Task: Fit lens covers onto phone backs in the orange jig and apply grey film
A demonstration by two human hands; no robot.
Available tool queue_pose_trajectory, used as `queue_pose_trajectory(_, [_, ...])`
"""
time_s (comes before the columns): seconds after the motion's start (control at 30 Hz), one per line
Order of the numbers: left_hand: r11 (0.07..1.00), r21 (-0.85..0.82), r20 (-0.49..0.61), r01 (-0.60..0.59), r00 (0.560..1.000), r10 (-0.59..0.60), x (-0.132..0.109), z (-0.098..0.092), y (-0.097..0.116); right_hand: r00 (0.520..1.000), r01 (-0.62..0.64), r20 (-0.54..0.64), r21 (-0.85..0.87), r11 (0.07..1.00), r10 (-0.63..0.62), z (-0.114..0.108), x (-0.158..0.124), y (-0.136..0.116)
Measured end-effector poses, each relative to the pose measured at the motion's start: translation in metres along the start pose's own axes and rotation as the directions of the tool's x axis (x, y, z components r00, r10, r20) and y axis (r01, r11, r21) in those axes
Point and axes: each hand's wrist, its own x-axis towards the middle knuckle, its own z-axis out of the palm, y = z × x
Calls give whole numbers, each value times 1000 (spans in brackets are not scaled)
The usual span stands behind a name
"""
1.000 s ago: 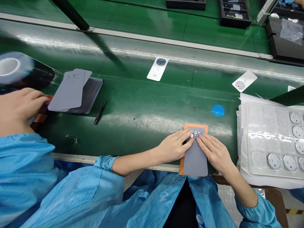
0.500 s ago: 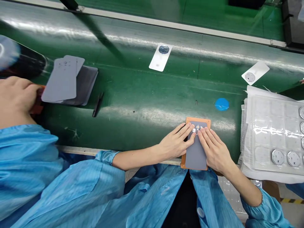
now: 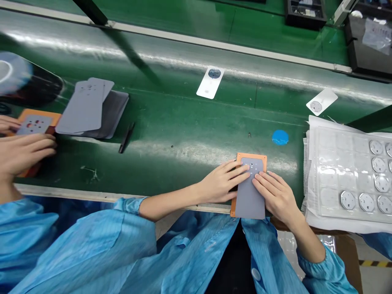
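Note:
A grey phone-back-like panel [image 3: 251, 196] with small holes near its top lies over an orange fixture [image 3: 233, 210]. Its lower end overlaps the fixture's bottom edge. From the left, my left hand [image 3: 222, 181] reaches over the panel with its fingers stretched apart, fingertips by the holes. Along the right edge, my right hand [image 3: 277, 196] holds the panel, fingers together on its upper face and thumb hidden.
A co-worker's hands [image 3: 24, 149] rest at another orange fixture [image 3: 55, 118]. Nearby are stacked grey panels [image 3: 81, 108] and a black pen-like tool [image 3: 126, 138]. White cards [image 3: 210, 87] lie behind; a blue disc [image 3: 280, 137] and a clear tray of round parts [image 3: 330, 175] sit right.
The grey panel has shifted slightly toward the lower right on its fixture. My left fingers have spread a little. The co-worker's hand has drawn back left, uncovering the other fixture.

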Motion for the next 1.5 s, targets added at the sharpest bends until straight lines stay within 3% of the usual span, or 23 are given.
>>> queue_pose_trajectory(0.07, [977,-203,-71,61,994,-77,18,-5,-12,990,-48,-125,164,985,69,-9,18,4])
queue_pose_trajectory(0.1, [940,-320,-85,115,985,-150,28,-8,-17,968,-113,-190,249,962,163,-12,28,6])
queue_pose_trajectory(0.17, [797,-551,-56,247,942,-330,50,-14,-23,876,-272,-261,427,863,405,-15,47,14])
queue_pose_trajectory(0.23, [582,-740,8,336,871,-492,69,-19,-26,791,-365,-204,599,713,577,-10,64,24])
queue_pose_trajectory(0.3, [407,-851,44,331,818,-573,81,-21,-27,776,-376,-89,730,571,625,-1,75,34])
queue_pose_trajectory(0.37, [340,-888,46,310,795,-605,86,-19,-29,770,-371,-25,796,479,638,10,81,41])
queue_pose_trajectory(0.43, [356,-878,29,319,779,-626,87,-15,-30,748,-367,-29,815,449,664,19,82,43])
queue_pose_trajectory(0.53, [502,-791,-58,349,774,-630,84,-14,-29,736,-354,-80,800,484,672,26,77,41])
queue_pose_trajectory(0.67, [761,-585,-242,280,836,-493,82,-20,-19,716,-370,-154,744,557,681,31,68,37])
queue_pose_trajectory(0.77, [858,-489,-345,158,868,-357,82,-26,-12,715,-302,-162,805,510,680,35,64,36])
queue_pose_trajectory(0.83, [881,-466,-416,80,859,-298,82,-28,-10,713,-254,-162,848,466,682,37,66,37])
queue_pose_trajectory(0.93, [903,-430,-486,-1,843,-230,82,-30,-8,746,-219,-130,878,425,653,40,71,39])
queue_pose_trajectory(1.03, [931,-364,-508,-38,846,-164,83,-31,-6,786,-224,-80,887,403,613,41,73,41])
queue_pose_trajectory(1.23, [961,-249,-568,-117,821,-47,83,-32,-3,821,-250,-30,878,408,570,36,70,38])
queue_pose_trajectory(1.37, [945,-319,-559,-70,819,-128,83,-32,-6,779,-281,-81,841,463,621,35,72,37])
queue_pose_trajectory(1.5, [853,-509,-456,115,805,-381,86,-34,-15,653,-280,-179,845,455,736,40,73,39])
